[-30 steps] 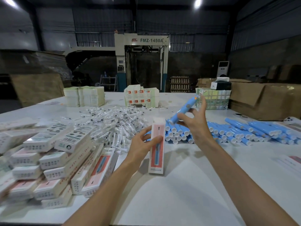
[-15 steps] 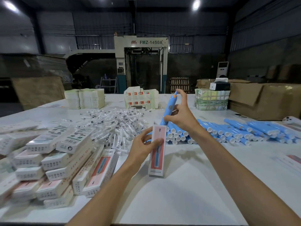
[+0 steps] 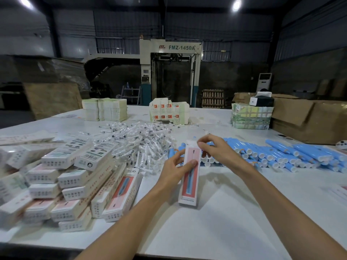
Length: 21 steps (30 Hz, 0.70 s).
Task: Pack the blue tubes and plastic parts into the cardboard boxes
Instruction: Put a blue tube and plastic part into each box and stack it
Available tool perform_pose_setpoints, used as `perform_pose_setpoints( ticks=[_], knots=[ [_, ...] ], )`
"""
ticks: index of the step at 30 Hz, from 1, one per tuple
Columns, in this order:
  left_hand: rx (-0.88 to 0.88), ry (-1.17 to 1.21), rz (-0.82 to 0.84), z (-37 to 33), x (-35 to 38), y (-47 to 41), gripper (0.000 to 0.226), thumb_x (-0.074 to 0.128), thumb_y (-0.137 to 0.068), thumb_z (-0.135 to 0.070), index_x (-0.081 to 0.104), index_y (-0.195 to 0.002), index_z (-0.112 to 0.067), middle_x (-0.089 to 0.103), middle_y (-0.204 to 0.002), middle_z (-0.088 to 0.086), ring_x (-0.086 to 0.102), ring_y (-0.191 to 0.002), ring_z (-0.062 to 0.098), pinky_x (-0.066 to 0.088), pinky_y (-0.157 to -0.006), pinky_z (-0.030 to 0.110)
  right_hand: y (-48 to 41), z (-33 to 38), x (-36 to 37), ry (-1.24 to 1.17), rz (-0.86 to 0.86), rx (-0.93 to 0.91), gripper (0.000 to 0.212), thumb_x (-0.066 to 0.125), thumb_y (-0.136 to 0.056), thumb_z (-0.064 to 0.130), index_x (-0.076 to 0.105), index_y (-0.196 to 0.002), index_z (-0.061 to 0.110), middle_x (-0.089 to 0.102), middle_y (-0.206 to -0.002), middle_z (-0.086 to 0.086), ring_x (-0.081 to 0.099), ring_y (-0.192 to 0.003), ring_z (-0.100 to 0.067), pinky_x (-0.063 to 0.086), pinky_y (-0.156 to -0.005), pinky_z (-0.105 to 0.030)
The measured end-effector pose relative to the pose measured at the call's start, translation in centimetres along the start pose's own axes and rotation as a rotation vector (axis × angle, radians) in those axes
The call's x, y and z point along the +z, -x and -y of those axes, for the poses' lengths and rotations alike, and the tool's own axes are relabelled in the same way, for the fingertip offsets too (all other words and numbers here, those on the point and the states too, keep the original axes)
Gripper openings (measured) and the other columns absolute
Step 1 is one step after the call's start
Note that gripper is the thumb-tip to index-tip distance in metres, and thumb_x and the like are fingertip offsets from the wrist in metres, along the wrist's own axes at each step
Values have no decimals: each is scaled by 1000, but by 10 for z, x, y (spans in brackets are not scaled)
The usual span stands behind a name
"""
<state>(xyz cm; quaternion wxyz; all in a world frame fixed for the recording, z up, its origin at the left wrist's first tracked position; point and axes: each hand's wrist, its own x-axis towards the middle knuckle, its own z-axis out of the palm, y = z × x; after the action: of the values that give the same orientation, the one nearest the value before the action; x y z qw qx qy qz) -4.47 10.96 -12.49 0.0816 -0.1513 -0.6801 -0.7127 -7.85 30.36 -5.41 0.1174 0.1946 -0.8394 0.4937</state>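
Your tally
Two hands (image 3: 174,170), one held box (image 3: 189,177); piled boxes (image 3: 75,177), blue tubes (image 3: 272,156), plastic parts (image 3: 142,143) too many to count.

A dim factory packing hall. Corrugated metal walls (image 3: 216,29) and round ceiling lamps (image 3: 236,5) enclose a tall industrial machine (image 3: 170,72) lettered FMZ-1450A, with stacked wooden pallets (image 3: 212,98) beside it. A wide white table (image 3: 206,231) carries bulk heaps of blue tubes (image 3: 281,156), bagged plastic parts (image 3: 142,143) and packed cardboard boxes (image 3: 75,181); big brown cartons (image 3: 309,121) sit at its far right corner.
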Motion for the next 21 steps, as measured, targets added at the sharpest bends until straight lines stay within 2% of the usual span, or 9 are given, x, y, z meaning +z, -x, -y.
perform_pose_setpoints(
  ticks=[3, 6, 9, 11, 13, 15, 18, 21],
  knots=[
    [-24, 48, -62, 4, -4, -4, 48, 79, -96, -38, 64, -141, -33, 75, -126, 4, 78, -105, 27, 63, -90, 40, 0, -10, 14, -111, -115, -8, 10, 60, -105, 30, 67, -109, 24, 69, -100, 10, 69, -72, -8, 50, -64, -19],
    [-27, 35, -232, 2, -18, -10, 42, 69, -105, -30, 58, -146, -31, 74, -125, 2, 78, -98, 20, 60, -80, 33, -9, -14, 33, -133, -237, 11, 15, 53, -107, 18, 67, -111, 18, 69, -103, 4, 67, -75, -7, 50, -68, -21],
    [52, -47, -380, 2, -36, -16, 30, 61, -109, -26, 64, -139, -29, 78, -115, 0, 77, -94, 17, 57, -78, 31, -19, -20, 67, 59, -92, -30, 20, 52, -105, 7, 70, -113, 14, 71, -104, 5, 66, -88, 0, 48, -76, -19],
    [70, -66, -461, 2, -42, -18, 30, 57, -111, -26, 65, -140, -29, 77, -113, -1, 75, -94, 17, 55, -77, 32, -25, -23, 92, 219, 33, -80, 30, 52, -104, 5, 67, -129, 14, 69, -117, 0, 62, -104, -10, 49, -88, -25],
    [78, -69, -533, 4, -45, -20, 32, 56, -111, -25, 64, -142, -26, 75, -115, -1, 72, -99, 18, 54, -84, 37, -29, -25, 114, 314, 144, -107, 41, 51, -104, 8, 59, -142, 23, 61, -129, -1, 59, -114, -16, 52, -94, -32],
    [81, -96, -584, 6, -49, -23, 32, 57, -110, -23, 63, -142, -26, 73, -118, -2, 70, -106, 20, 55, -94, 42, -30, -26, 132, 390, 216, -148, 43, 54, -103, 14, 54, -142, 32, 58, -133, 1, 59, -117, -20, 55, -93, -40],
    [74, -86, -626, 8, -52, -25, 28, 59, -109, -22, 64, -135, -27, 72, -116, -5, 69, -113, 26, 54, -103, 47, -33, -29, 150, 573, 241, -267, 37, 54, -101, 27, 55, -138, 29, 61, -126, 1, 58, -112, -24, 54, -92, -48],
    [79, -98, -629, 6, -50, -24, 40, 59, -109, -25, 59, -149, -26, 70, -128, -5, 67, -120, 23, 52, -107, 47, -29, -23, 158, 467, 273, -247, 40, 48, -104, 43, 49, -142, 32, 65, -123, -3, 65, -108, -24, 58, -91, -47]
  ],
)
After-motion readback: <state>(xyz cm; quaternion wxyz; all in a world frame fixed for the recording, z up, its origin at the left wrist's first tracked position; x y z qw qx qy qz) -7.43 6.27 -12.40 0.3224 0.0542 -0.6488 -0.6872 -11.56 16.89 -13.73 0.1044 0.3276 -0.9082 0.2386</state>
